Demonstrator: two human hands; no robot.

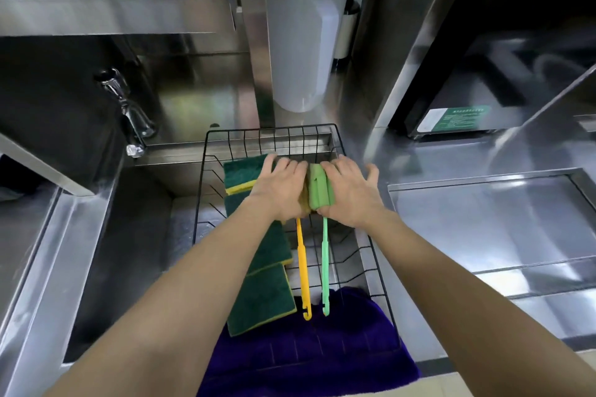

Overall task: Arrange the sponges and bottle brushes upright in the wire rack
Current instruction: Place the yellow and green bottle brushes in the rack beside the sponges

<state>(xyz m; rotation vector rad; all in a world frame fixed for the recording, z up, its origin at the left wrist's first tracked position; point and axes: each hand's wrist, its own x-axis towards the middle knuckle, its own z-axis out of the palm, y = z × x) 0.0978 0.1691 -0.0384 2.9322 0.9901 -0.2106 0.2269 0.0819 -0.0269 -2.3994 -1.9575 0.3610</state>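
A black wire rack (pixel 272 131) spans the steel sink. Dark green sponges with yellow backing stand in its left side: one at the far end (pixel 240 176), others nearer me (pixel 263 295). Two bottle brushes lie along the middle, one with a yellow handle (pixel 303 271), one with a green handle (pixel 325 267) and a light green foam head (pixel 317 185). My left hand (pixel 279 192) covers the yellow brush's head. My right hand (pixel 350 192) presses against the green head from the right. Both hands squeeze the two heads together.
A purple cloth (pixel 309 351) lies under the rack's near end. A chrome tap (pixel 129 113) sticks out at the left over the sink basin (pixel 129 251). A white cylinder (pixel 301 42) hangs behind the rack. Steel counter (pixel 483 229) extends to the right.
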